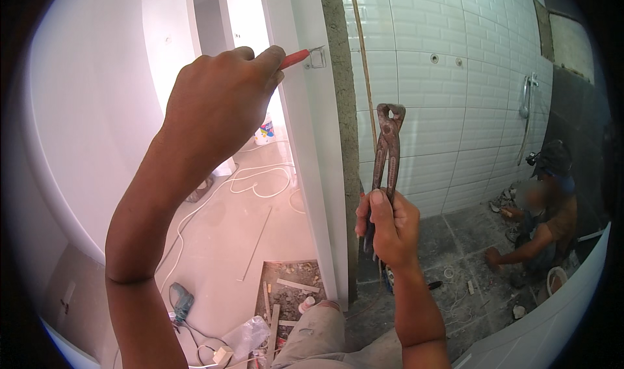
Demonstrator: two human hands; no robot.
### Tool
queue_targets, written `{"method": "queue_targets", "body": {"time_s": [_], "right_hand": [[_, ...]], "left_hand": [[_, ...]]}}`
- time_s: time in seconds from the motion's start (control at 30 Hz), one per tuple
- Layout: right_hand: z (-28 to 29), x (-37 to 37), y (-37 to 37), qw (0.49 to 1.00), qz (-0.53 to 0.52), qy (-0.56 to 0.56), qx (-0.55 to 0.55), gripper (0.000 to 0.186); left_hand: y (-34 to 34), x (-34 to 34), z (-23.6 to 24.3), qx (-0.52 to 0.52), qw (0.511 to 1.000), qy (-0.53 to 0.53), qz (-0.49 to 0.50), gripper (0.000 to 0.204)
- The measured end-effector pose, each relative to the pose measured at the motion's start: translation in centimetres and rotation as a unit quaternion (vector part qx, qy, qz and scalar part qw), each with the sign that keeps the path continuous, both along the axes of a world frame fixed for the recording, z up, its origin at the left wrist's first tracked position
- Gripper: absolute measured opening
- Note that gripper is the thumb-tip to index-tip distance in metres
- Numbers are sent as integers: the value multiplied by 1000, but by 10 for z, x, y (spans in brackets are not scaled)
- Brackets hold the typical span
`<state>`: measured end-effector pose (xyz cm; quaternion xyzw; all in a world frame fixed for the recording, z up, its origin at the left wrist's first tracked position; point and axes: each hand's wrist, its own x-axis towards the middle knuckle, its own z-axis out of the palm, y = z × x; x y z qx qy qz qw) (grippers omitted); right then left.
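My left hand point(221, 96) is raised and closed round a slim red-handled tool point(296, 59). Its far end meets the white door jamb point(312, 115) beside a small dark square outline point(317, 58); I cannot make out the tool's exact kind. Lower and to the right, my right hand point(392, 229) grips rusty pincers point(389, 132) upright, with their jaws at the top and the handles running down into my fist. Something dark point(369, 236) shows below my fingers there, partly hidden. The pincers are apart from the jamb.
A person point(552, 219) crouches at right on the dark tiled floor point(448, 304), near a bucket point(556, 281). White wall tiles point(422, 135) rise behind. On the left floor lie a white cable point(182, 232), a teal power tool point(181, 301), wood strips point(273, 330) and a plastic bag point(250, 336).
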<state>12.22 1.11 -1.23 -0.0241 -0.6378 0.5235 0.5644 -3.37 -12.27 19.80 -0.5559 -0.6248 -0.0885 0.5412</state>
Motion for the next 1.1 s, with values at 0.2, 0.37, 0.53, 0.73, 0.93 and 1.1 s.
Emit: {"method": "queue_targets", "body": {"time_s": [0.2,0.37,0.53,0.73,0.93,1.1], "right_hand": [[24,-5,1,998,-37,-6,55,39],[45,-23,8,984,-114,57,124,40],[72,-51,25,969,-175,32,174,40],[73,-48,23,987,-127,29,99,41],[77,-58,26,978,-144,43,144,46],[75,-53,22,989,-111,-9,99,46]], "left_hand": [[1,5,3,-16,999,-27,36,22],[0,6,3,-22,999,-29,40,21],[-2,5,-1,-13,999,-27,44,20],[-1,-1,-1,-16,999,-33,28,17],[1,-7,-5,-13,1000,20,0,16],[1,2,-5,-17,999,28,40,16]]}}
